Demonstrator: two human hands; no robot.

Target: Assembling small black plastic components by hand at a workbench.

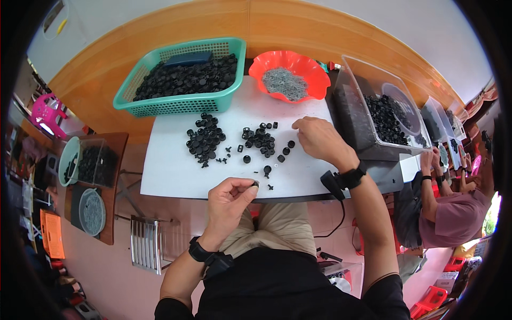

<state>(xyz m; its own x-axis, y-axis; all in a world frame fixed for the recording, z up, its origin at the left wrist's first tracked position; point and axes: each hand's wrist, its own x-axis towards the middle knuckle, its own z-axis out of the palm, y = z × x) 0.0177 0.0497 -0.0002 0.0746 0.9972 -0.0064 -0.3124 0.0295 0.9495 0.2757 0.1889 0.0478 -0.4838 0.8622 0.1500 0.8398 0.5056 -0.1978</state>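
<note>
At the front edge of the white table (176, 176), my left hand (229, 205) pinches a small black plastic part (255, 184) between thumb and forefinger. My right hand (320, 140) hovers over or rests on the right side of the table, its fingers curled together; anything in them is too small to see. Left of it lies a loose pile of black cylindrical pieces (260, 141). Further left is a heap of round black caps (204, 140), with tiny black pieces (224, 159) beside it. A black stemmed knob (267, 169) lies between my hands.
Behind stand a green basket (176, 103) of black parts, a red scalloped bowl (261, 58) of small grey pieces, and a clear bin (352, 69) at right. A side table (118, 176) with containers is at left. Another person (453, 221) works at right.
</note>
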